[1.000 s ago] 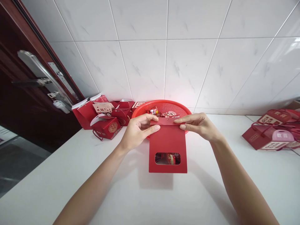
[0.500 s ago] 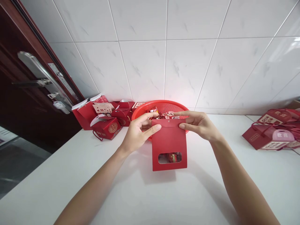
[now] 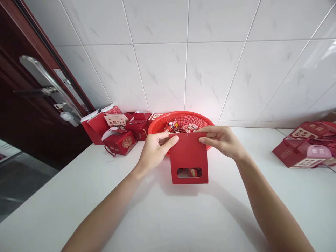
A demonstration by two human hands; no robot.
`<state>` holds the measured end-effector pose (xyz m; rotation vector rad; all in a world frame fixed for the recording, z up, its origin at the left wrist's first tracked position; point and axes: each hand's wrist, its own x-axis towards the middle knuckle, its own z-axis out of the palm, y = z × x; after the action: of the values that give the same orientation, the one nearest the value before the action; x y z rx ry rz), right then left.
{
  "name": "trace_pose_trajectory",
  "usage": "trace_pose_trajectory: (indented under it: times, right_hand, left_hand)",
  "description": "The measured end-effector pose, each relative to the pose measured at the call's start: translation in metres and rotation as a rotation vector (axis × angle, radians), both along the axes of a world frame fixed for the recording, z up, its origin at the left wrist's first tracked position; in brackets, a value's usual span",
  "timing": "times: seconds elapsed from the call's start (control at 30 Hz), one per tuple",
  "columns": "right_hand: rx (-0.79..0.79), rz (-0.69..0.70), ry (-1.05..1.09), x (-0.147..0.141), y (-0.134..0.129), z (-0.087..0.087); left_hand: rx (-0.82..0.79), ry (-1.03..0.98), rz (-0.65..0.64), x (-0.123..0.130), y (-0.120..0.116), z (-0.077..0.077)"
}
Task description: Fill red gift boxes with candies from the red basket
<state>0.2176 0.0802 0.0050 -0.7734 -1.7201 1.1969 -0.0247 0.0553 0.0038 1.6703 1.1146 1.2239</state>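
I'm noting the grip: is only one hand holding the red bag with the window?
No, the left hand pinches the red bag near its top left corner, the right hand near its top right.

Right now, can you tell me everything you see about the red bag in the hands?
The bag is plain red and looks like smooth, stiff paper. Low down it has a wide, rounded window, with something red and gold showing inside. A tiny hole or mark sits near its top edge. It seems held above the table, before the red basket. The left hand and right hand pinch its top corners.
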Motion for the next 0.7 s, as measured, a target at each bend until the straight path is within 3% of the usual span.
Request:
trace_pose_trajectory:
  times: [0.3,0.53,0.7]
  right_hand:
    - [-0.063,0.022,-0.018,-0.002,-0.001,0.003]
    - [0.003,0.013,-0.029,-0.005,-0.004,0.002]
    - [0.063,-0.004,-0.034,-0.007,-0.007,0.004]
  left_hand:
    - [-0.027,-0.072,-0.004,0.003,-0.003,0.0]
    - [0.07,-0.061,0.14,0.012,-0.004,-0.016]
    - [0.094,-0.077,0.236,0.019,-0.007,-0.019]
